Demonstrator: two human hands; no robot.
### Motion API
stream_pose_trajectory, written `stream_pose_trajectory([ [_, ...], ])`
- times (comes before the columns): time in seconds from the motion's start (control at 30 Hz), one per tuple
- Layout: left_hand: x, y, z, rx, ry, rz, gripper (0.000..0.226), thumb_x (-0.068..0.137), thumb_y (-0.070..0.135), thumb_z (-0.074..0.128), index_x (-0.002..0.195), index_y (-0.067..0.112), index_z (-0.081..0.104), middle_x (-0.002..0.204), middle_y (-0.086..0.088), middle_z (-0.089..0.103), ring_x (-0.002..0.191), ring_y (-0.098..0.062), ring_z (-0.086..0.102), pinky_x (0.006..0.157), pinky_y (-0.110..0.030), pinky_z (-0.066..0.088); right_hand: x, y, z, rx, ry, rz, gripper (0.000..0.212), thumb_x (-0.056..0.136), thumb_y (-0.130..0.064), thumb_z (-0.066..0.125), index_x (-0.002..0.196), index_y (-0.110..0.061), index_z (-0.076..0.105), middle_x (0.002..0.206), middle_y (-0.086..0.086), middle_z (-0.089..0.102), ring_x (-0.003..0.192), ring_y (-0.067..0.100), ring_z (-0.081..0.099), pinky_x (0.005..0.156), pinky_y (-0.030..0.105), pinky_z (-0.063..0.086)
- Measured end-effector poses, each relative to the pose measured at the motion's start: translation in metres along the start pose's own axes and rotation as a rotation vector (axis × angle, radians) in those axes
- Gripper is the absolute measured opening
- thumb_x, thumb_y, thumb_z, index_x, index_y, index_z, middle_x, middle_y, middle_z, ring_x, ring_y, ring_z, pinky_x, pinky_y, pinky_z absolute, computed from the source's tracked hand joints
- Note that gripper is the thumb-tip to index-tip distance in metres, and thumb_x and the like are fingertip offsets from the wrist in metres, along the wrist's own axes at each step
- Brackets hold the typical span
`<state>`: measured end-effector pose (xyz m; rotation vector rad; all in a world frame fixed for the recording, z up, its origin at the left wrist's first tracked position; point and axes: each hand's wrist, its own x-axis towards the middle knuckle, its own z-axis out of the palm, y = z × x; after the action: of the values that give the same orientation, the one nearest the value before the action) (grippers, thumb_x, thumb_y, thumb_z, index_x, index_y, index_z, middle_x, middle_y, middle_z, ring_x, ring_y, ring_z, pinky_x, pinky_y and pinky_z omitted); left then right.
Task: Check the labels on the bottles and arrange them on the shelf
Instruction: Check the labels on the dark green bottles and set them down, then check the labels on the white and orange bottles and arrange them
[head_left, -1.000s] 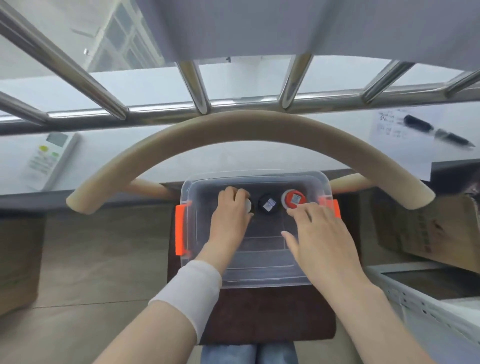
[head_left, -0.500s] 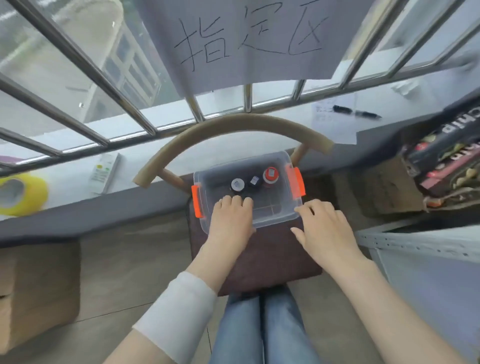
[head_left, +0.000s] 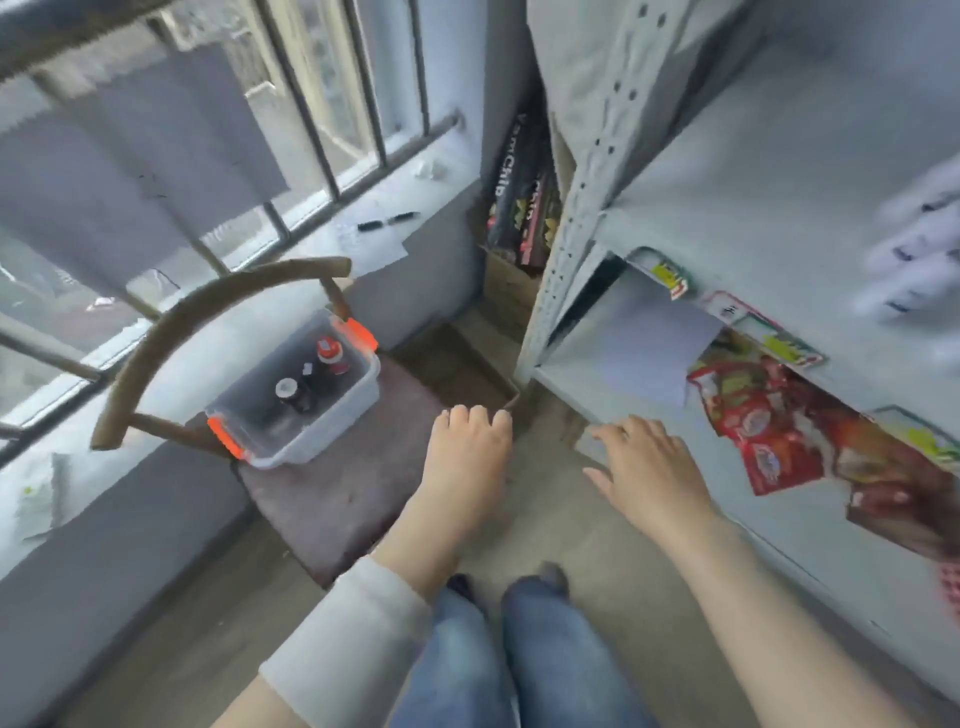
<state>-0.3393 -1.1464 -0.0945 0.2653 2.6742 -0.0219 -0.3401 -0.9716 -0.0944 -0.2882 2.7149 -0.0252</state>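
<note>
A clear plastic bin (head_left: 332, 421) with orange latches sits on a chair seat at left centre. Inside it stand three small bottles: one with a red cap (head_left: 331, 353), a dark one (head_left: 307, 375) and one with a white cap (head_left: 289, 392). My left hand (head_left: 467, 452) hovers to the right of the bin, fingers curled down, holding nothing. My right hand (head_left: 644, 467) is spread open, empty, in front of the grey metal shelf (head_left: 727, 208) on the right.
The wooden chair (head_left: 332, 493) stands against a windowsill with bars, paper and pens (head_left: 387, 221). The shelf's lower level holds red snack bags (head_left: 769, 431) and a sheet of paper. A cardboard box (head_left: 511, 291) with dark packages stands in the corner. My legs are below.
Both hands have pulled back out of the bin, empty. The view has swung right and back, so the bin now lies to the left and the shelf has come into view.
</note>
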Motion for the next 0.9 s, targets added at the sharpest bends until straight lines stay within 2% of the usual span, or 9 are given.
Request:
stream_pose_trajectory([
  [0.03,-0.003,0.024,-0.01,0.047,0.047,0.024,0.048,0.054,0.043,0.082,0.089,0.019,0.061,0.083,-0.003,0.064,0.079,-0.024,0.062,0.07,-0.03,0.047,-0.017,0.02,-0.003,0.017,0.015,0.042,0.046,0.093,-0.04,0.046,0.133,-0.021,0.04,0.131,0.004,0.046,0.123,0.025,0.04,0.097,0.034,0.036],
  [0.07,-0.005,0.048,-0.017,0.071,0.079,0.068,0.046,0.055,0.04,0.082,0.09,0.017,0.062,0.083,-0.004,0.064,0.078,-0.025,0.062,0.07,-0.029,0.047,-0.033,0.041,-0.005,0.034,0.038,0.082,0.045,0.093,-0.04,0.046,0.133,-0.02,0.041,0.131,0.004,0.046,0.123,0.025,0.04,0.096,0.035,0.036],
  [0.13,-0.007,0.102,-0.024,0.015,0.105,0.18,0.044,0.078,0.035,0.068,0.112,0.013,0.052,0.108,-0.009,0.059,0.103,-0.03,0.055,0.086,-0.034,0.041,-0.069,0.084,-0.007,0.069,0.083,0.158,0.046,0.092,-0.041,0.047,0.133,-0.019,0.042,0.132,0.005,0.046,0.124,0.025,0.04,0.097,0.035,0.036],
  [0.2,-0.006,0.16,-0.033,0.017,0.132,0.249,0.048,0.084,0.038,0.061,0.121,0.012,0.044,0.12,-0.009,0.052,0.114,-0.031,0.047,0.093,-0.036,0.035,-0.106,0.129,-0.008,0.106,0.125,0.218,0.047,0.092,-0.041,0.048,0.134,-0.02,0.041,0.134,0.003,0.044,0.126,0.025,0.039,0.097,0.034,0.035],
  [0.37,-0.006,0.319,-0.053,0.016,0.188,0.448,0.05,0.086,0.041,0.058,0.126,0.017,0.041,0.124,-0.006,0.05,0.118,-0.027,0.044,0.096,-0.033,0.032,-0.198,0.25,-0.009,0.131,0.235,0.399,0.048,0.089,-0.041,0.052,0.131,-0.017,0.045,0.131,0.005,0.047,0.124,0.026,0.041,0.098,0.037,0.035],
  [0.53,-0.011,0.452,-0.066,0.036,0.218,0.659,0.05,0.086,0.04,0.058,0.127,0.018,0.041,0.126,-0.005,0.049,0.121,-0.026,0.042,0.099,-0.033,0.03,-0.272,0.347,-0.01,0.181,0.308,0.583,0.045,0.091,-0.042,0.049,0.131,-0.023,0.044,0.129,0.001,0.048,0.123,0.022,0.041,0.095,0.032,0.036],
  [0.63,-0.006,0.509,-0.072,0.052,0.219,0.741,0.049,0.086,0.04,0.059,0.126,0.017,0.042,0.124,-0.006,0.05,0.118,-0.027,0.044,0.097,-0.034,0.032,-0.295,0.39,-0.014,0.204,0.35,0.655,0.04,0.091,-0.041,0.049,0.127,-0.022,0.047,0.126,0.0,0.05,0.12,0.022,0.044,0.092,0.031,0.038],
  [0.9,0.043,0.622,-0.096,0.018,0.29,0.893,0.045,0.087,0.039,0.059,0.122,0.016,0.045,0.122,-0.008,0.053,0.115,-0.028,0.048,0.092,-0.036,0.038,-0.306,0.492,-0.029,0.186,0.346,0.804,0.048,0.092,-0.041,0.048,0.133,-0.018,0.042,0.131,0.004,0.048,0.122,0.025,0.043,0.094,0.035,0.041],
])
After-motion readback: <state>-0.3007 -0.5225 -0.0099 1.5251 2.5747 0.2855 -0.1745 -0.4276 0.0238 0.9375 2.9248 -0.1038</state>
